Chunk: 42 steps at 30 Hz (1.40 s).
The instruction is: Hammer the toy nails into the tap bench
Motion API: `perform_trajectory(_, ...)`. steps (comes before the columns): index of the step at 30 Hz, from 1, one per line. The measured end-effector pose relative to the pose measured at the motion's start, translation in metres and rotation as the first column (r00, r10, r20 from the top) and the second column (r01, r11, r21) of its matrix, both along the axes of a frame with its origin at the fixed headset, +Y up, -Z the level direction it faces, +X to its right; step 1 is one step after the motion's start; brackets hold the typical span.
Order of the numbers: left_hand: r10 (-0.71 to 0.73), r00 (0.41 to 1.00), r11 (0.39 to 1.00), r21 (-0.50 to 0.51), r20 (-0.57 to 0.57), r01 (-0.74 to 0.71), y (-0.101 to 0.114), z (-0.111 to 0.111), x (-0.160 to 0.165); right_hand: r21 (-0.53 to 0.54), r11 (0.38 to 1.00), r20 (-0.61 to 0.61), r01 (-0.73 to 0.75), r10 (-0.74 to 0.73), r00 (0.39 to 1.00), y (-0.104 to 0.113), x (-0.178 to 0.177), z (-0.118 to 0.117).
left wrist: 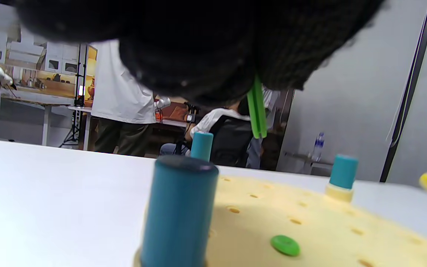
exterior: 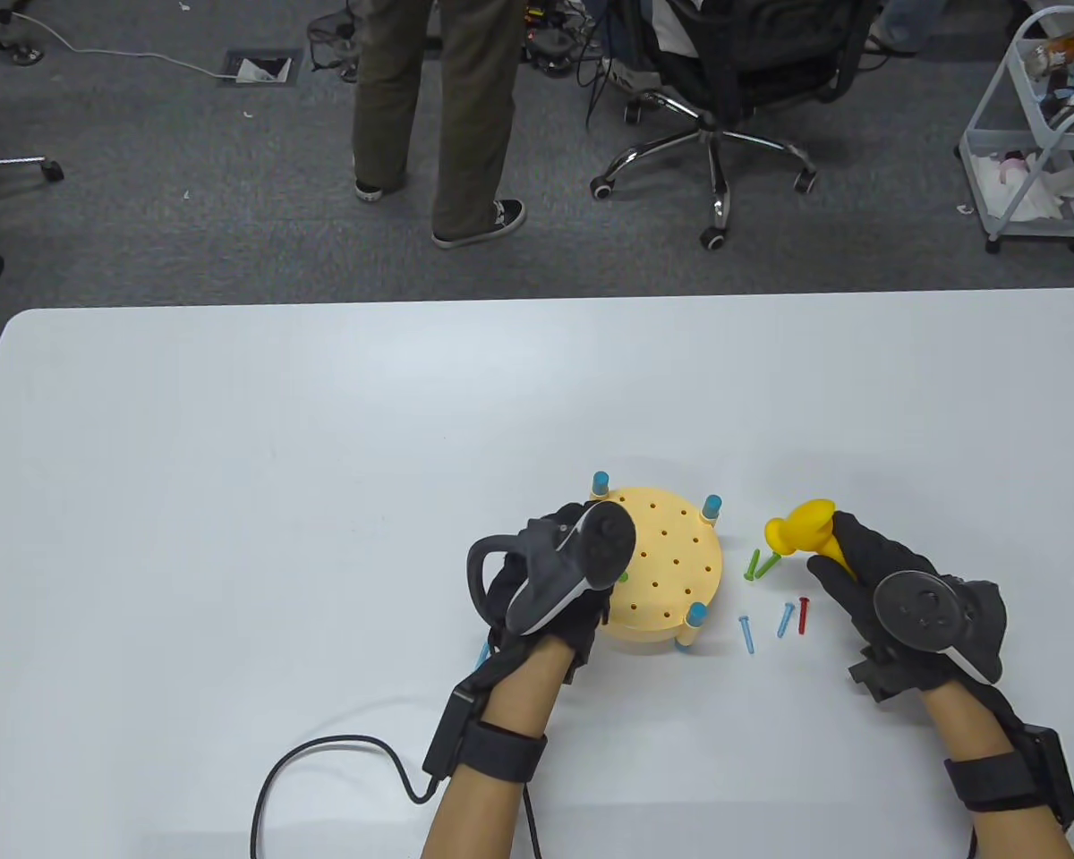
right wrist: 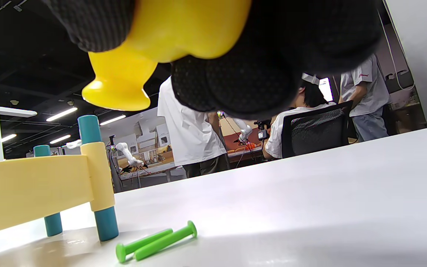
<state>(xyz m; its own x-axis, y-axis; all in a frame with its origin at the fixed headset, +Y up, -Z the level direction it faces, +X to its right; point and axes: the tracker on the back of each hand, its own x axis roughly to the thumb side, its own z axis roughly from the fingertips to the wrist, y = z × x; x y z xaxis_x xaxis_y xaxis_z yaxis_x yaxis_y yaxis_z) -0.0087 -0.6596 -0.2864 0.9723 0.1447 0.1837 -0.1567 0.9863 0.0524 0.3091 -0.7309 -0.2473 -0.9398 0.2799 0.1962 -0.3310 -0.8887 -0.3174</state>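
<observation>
The left hand is pinching a green toy nail point-down above the round yellow tap bench, which is standing on the white tabletop (one green nail head is already sitting flush in it). The right hand is gripping the yellow toy hammer just right of the bench, above loose nails lying on the tabletop.
</observation>
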Motion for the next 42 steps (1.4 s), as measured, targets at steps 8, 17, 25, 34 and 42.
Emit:
perform_trajectory(8, -0.178, 0.982, 0.981, -0.091, -0.066, 0.172, -0.005, -0.024, 0.011, -0.001, 1.000, -0.002, -0.002, 0.002, 1.000, -0.001, 0.001, -0.001)
perform_trajectory(17, -0.239, 0.968, 0.963, -0.146, -0.078, 0.226, -0.017, -0.032, 0.006, -0.005, 1.000, -0.008, -0.013, 0.013, 1.000, -0.001, 0.000, -0.001)
perform_trajectory(25, -0.252, 0.964, 0.959, -0.152, -0.080, 0.238, -0.025, -0.036, 0.005, -0.009, 1.000, -0.010, -0.025, 0.025, 1.000, -0.002, -0.002, -0.001)
perform_trajectory(34, -0.234, 0.970, 0.964, -0.149, -0.065, 0.222, -0.026, -0.037, 0.004, -0.016, 0.999, -0.011, -0.032, 0.032, 0.999, -0.003, -0.003, -0.001)
perform_trajectory(42, -0.250, 0.966, 0.959, -0.156, -0.070, 0.237, -0.025, -0.038, 0.005, -0.018, 0.999, -0.014, -0.044, 0.044, 0.999, -0.004, -0.005, -0.001)
